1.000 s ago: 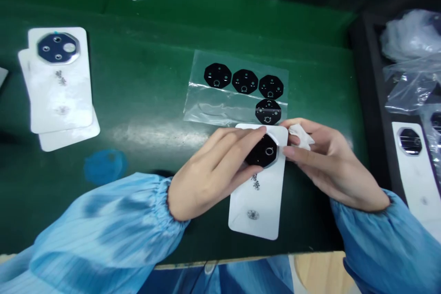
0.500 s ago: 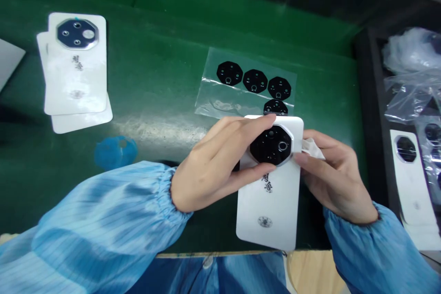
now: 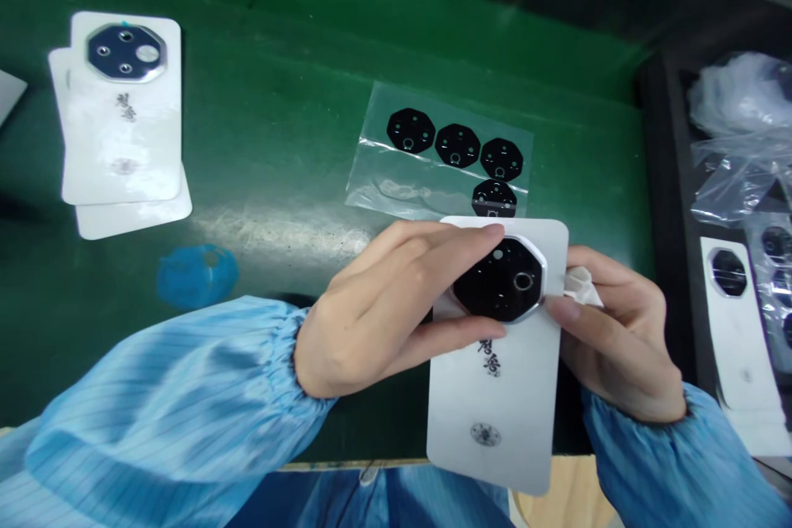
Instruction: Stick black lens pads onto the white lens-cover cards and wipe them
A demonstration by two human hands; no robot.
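A white phone back cover [image 3: 495,404] with dark printed characters and a round emblem is held between my hands, above the front of the table. Near its top is a black octagonal camera plate [image 3: 504,285] in a silver rim. My left hand [image 3: 384,305] reaches over from the left, index finger along the plate's upper edge and thumb along its lower edge. My right hand [image 3: 619,330] grips the cover's right edge, thumb on the face beside the silver rim. A crumpled white wipe [image 3: 582,287] sticks out between that hand's fingers.
Behind the cover lies a clear plastic sheet [image 3: 426,190] with several black octagonal pieces. Stacked white covers [image 3: 124,140] lie at left, near a blue film piece [image 3: 196,276]. A dark tray [image 3: 668,206] at right holds plastic bags and another white cover [image 3: 733,338].
The cover has come slightly closer and lower in view, shifting a little right with both hands. My hands keep the same hold. The view itself has shifted slightly.
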